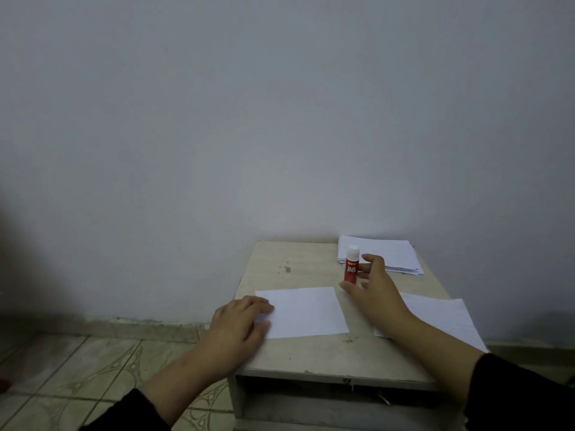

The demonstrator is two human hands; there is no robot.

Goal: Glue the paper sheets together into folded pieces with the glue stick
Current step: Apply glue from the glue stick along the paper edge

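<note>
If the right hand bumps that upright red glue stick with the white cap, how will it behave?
The red glue stick with the white cap stands tall and narrow on the beige table, so a sideways knock from the right hand would probably tip it. Being round, it would likely roll afterwards. It looks stiff and light.

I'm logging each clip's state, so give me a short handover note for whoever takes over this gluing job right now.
Left hand: flat on the left edge of the folded sheet, holding it down.
Right hand: fingers open around the glue stick, not yet gripping it. The stick stands upright, cap on.
Paper stack sits at the table's far right corner; another sheet lies under the right forearm.
Done: nothing visibly glued.
Left: pick up the stick, uncap, glue, press.
</note>
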